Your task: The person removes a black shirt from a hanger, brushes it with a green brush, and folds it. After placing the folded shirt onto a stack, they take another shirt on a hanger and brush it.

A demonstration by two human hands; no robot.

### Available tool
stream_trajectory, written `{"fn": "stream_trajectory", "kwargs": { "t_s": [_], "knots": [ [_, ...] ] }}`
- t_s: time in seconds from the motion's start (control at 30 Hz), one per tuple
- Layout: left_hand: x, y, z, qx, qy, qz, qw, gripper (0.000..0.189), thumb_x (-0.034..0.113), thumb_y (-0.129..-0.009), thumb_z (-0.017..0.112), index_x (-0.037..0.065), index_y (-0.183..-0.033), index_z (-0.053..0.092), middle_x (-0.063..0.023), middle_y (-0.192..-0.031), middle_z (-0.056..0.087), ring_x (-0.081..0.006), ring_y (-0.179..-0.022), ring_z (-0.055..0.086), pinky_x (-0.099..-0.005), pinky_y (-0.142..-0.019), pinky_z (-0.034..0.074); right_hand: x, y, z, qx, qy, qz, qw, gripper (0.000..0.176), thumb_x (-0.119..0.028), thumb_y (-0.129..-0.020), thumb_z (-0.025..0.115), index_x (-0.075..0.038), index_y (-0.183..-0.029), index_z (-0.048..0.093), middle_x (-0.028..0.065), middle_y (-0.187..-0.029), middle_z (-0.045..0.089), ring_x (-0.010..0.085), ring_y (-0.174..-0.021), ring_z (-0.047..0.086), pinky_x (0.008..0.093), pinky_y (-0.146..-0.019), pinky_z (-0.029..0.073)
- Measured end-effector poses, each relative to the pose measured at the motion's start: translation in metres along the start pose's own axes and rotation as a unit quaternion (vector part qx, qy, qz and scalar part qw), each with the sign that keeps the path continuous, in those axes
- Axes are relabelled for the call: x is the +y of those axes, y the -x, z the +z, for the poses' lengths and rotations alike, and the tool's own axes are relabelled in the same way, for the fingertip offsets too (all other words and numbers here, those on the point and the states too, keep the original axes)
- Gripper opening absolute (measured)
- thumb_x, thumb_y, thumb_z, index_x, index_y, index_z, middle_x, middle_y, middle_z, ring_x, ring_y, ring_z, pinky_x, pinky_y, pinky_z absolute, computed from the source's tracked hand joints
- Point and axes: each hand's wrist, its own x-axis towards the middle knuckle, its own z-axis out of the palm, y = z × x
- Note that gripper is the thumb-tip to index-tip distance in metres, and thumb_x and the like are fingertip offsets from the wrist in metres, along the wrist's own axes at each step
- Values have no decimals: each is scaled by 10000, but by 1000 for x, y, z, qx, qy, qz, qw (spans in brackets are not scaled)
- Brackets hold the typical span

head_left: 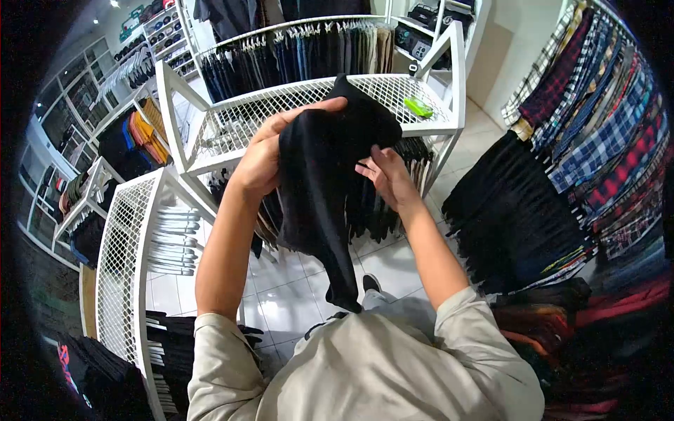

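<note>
A black garment (316, 182) hangs bunched in front of me, with a narrow sleeve-like length trailing down towards my lap. My left hand (267, 154) grips its upper left side, the thumb lying over the cloth and the other fingers hidden by it. At its right edge is my right hand (391, 179), fingers apart and half curled, the fingertips right at the cloth. Behind the garment stands a white mesh-topped rack (246, 126), and the upper part of the cloth overlaps it in this view. A small bright green object (419, 107) lies on the mesh.
Dark clothes hang beneath the mesh top. Another white mesh rack (126, 259) stands at my left, with white hangers (174, 242) beside it. Plaid shirts (597, 154) and black garments (509, 210) hang on the right. A row of trousers (302, 56) hangs at the back.
</note>
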Motion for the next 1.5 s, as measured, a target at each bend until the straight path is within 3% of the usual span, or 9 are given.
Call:
{"fn": "stream_trajectory", "kwargs": {
  "t_s": [0.13,0.3,0.37,0.53,0.7,0.87,1.03,1.47,1.5],
  "knots": [
    [16,23,-8,55,-36,-16,998,551,85,-876,543,-74,-1403,561,-181,-1411,604,-200,-1225,633,-288,-1054,505,-26,2,47,64,42,-45,996,259,-264,-986,711,-135,-822,558,-46,-761,514,92,-768,538,283,-834,487],
    [20,42,-36,17,91,37,995,588,125,-832,584,-102,-1373,576,-204,-1412,599,-238,-1291,587,-322,-1138,429,-36,-15,66,65,120,-182,974,193,-183,-998,688,-47,-1134,693,-9,-1082,690,82,-975,578,255,-906,441],
    [6,43,-45,161,-94,62,981,628,190,-842,702,-129,-1365,565,-190,-1417,594,-249,-1303,571,-336,-1147,400,-44,-21,84,30,151,-222,963,190,-170,-995,693,-39,-1132,701,-1,-1085,699,85,-971,587,261,-908,454],
    [-79,40,-80,165,-76,-196,964,830,405,-906,775,-117,-1453,434,-189,-1380,597,-236,-1288,565,-353,-1143,381,-53,-25,95,-12,245,-237,940,133,-171,-979,723,-40,-1001,717,-39,-940,710,44,-840,607,228,-780,486],
    [-71,-1,-25,146,11,-127,981,377,288,-928,763,5,-1168,691,-82,-1062,740,-177,-951,701,-328,-903,552,-64,-13,71,17,213,-227,950,152,-179,-993,705,-35,-1038,722,-15,-982,719,63,-875,619,241,-810,494],
    [-16,-40,15,101,-229,-12,968,361,378,-934,762,29,-1022,739,-5,-885,722,-94,-753,651,-251,-716,523,-82,24,34,-16,340,-261,903,358,-261,-919,795,2,-1143,699,34,-1067,726,132,-955,647,293,-885,498],
    [7,-62,21,76,-277,46,957,327,385,-930,773,59,-939,754,27,-776,703,-60,-675,635,-228,-617,499,-44,43,16,-64,374,-32,925,447,-81,-826,856,33,-1207,652,47,-1126,708,105,-988,639,275,-914,515],
    [68,-27,-86,260,-350,71,897,377,363,-940,760,39,-1128,717,-36,-973,739,-121,-846,680,-282,-786,530,80,58,-38,-57,500,14,864,300,-204,-875,819,34,-1046,755,63,-941,771,91,-864,657,291,-791,542],
    [76,-19,-92,289,-352,80,887,373,360,-937,765,33,-1110,713,-34,-964,731,-132,-848,678,-280,-793,526,87,60,-54,-55,502,74,860,692,-450,-809,845,121,-1169,689,265,-1122,732,302,-1078,709,374,-950,525]
  ]
}}
